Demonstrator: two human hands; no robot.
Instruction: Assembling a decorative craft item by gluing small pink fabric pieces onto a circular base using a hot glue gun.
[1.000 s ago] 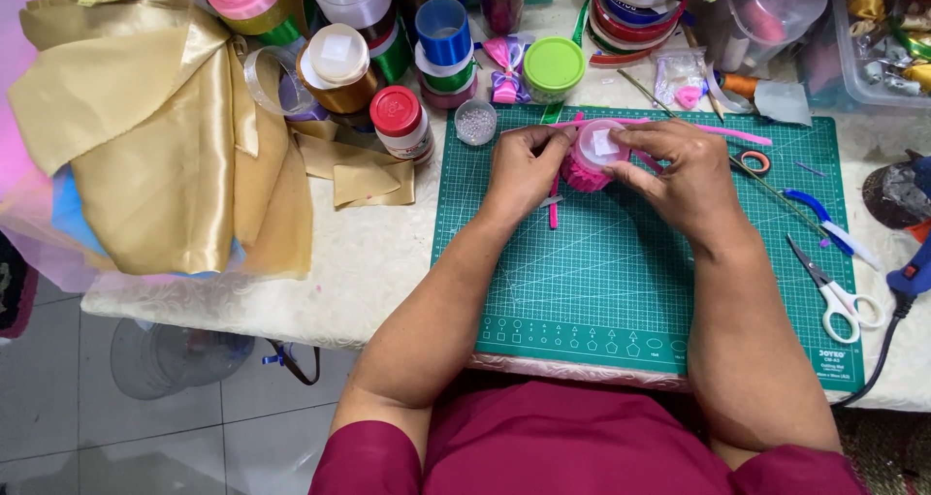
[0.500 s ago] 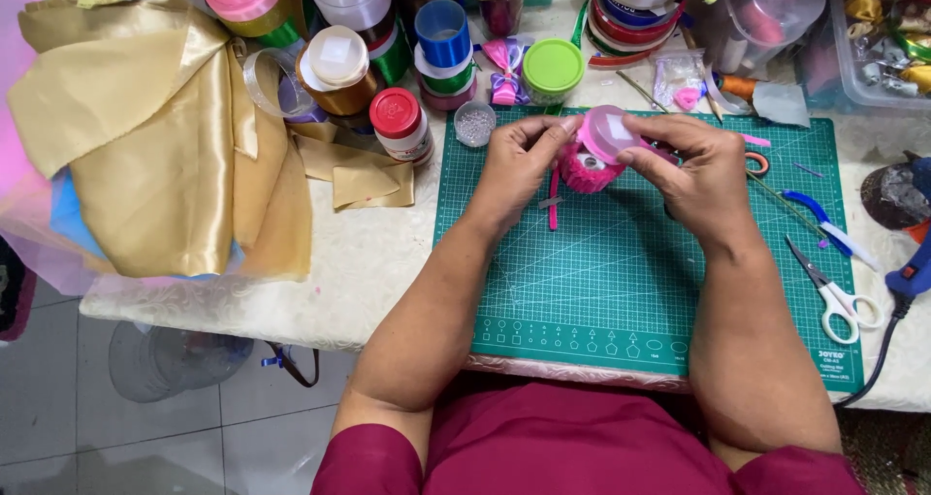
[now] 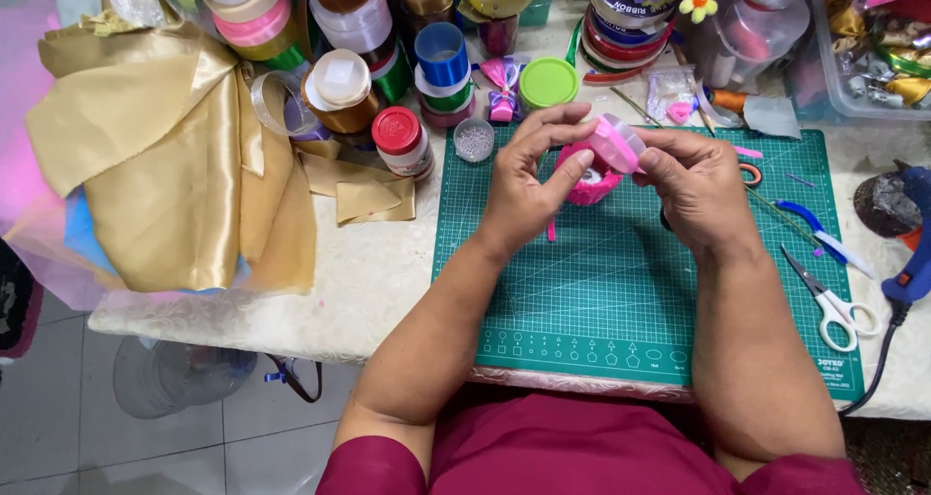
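Here, both hands [image 3: 621,170] closed around a small pink-lidded jar [image 3: 615,143], pink ribbon roll [image 3: 588,180] beneath, contents unclear.

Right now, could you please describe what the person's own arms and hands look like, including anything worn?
Both forearms are bare from the elbow down. Short maroon sleeves end above the elbows, part of a maroon top. The left hand and right hand wear no gloves; no ring, watch or bracelet shows.

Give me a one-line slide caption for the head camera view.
Both hands, left hand and right hand, hold a pink ribbon roll above a green cutting mat.
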